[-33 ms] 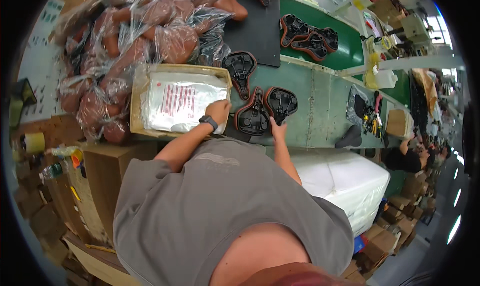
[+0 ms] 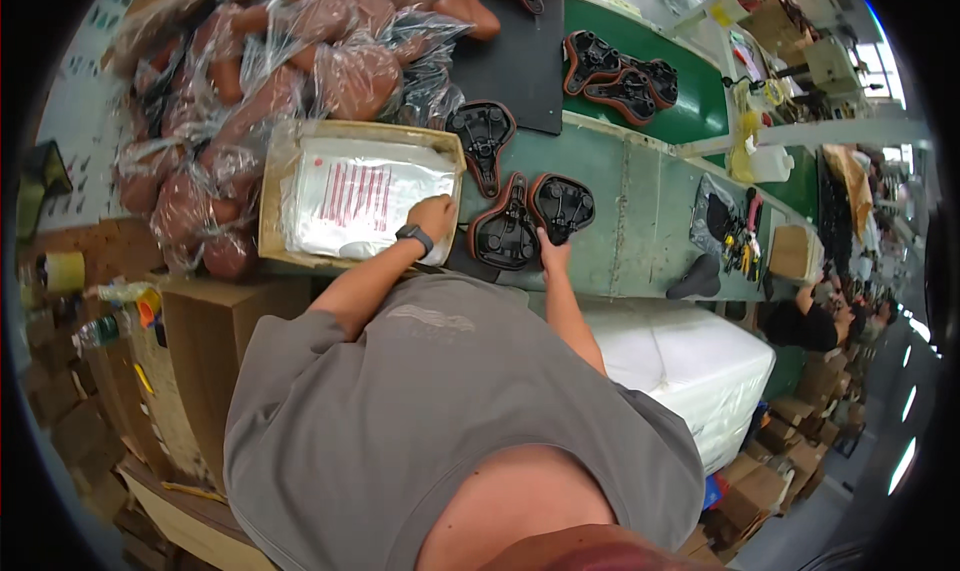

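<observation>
My left hand (image 2: 432,217), a watch on its wrist, is closed over the right side of an open cardboard box (image 2: 364,129). Silvery-white plastic packs (image 2: 345,199) with red print fill the box. Whatever the left fingers hold is hidden. My right hand (image 2: 554,252) grips the near end of an upturned bicycle saddle (image 2: 562,206), black underneath with a brown rim. Directly left of it lies a second upturned saddle (image 2: 505,229), and a third saddle (image 2: 482,141) rests just beyond.
Bagged brown saddles (image 2: 350,76) are heaped behind and left of the box. Several upturned saddles (image 2: 622,81) lie on the far green surface. Pliers and other hand tools (image 2: 745,241) sit at the right, beside a dark saddle (image 2: 697,278). A white wrapped block (image 2: 680,371) stands below the bench edge.
The view has shifted very slightly, and more of a saddle shows at the top edge. Both my hands stay nearly where they were.
</observation>
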Available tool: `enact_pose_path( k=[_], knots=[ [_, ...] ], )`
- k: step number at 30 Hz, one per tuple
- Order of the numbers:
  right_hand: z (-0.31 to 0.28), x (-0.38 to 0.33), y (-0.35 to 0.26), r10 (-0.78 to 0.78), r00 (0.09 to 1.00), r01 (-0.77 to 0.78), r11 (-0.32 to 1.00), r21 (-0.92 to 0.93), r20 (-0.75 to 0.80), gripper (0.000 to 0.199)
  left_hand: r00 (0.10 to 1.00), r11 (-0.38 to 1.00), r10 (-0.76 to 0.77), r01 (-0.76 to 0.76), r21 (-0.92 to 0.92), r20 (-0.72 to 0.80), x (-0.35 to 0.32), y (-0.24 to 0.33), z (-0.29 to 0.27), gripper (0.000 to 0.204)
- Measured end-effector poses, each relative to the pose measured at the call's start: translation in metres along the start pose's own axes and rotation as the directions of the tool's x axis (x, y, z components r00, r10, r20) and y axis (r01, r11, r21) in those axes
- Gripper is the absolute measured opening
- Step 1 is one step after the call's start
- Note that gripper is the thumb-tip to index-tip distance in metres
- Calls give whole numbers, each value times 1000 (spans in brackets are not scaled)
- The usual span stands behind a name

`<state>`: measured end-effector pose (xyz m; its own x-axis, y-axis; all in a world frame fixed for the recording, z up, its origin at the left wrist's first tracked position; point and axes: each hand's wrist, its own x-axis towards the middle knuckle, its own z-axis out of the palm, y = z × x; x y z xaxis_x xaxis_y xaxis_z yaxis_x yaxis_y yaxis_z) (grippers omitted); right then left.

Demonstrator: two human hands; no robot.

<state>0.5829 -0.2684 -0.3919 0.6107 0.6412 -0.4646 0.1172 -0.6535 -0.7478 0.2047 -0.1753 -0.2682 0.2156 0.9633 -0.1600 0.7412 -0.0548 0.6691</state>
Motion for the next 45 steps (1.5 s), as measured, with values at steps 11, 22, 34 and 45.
enact_pose_path(
  k=[11, 22, 34, 45],
  knots=[
    [-86, -62, -137, 262, 887, -275, 961, -21, 382, 65, 969, 972, -236, 235, -24, -69, -15, -78, 18, 39],
    [-54, -270, -158, 20, 801, -339, 838, 427, 598, 46, 970, 973, -232, 232, 8, 72, -20, -78, 5, 25],
    [-94, -204, -181, -28, 913, -173, 878, 447, 408, 38, 938, 838, -333, 249, -485, -94, 94, 57, 106, 117],
    [-143, -102, -28, -102, 952, 33, 972, -233, -290, 71, 732, 740, -661, 597, -310, -166, 180, 40, 159, 130]
  ],
)
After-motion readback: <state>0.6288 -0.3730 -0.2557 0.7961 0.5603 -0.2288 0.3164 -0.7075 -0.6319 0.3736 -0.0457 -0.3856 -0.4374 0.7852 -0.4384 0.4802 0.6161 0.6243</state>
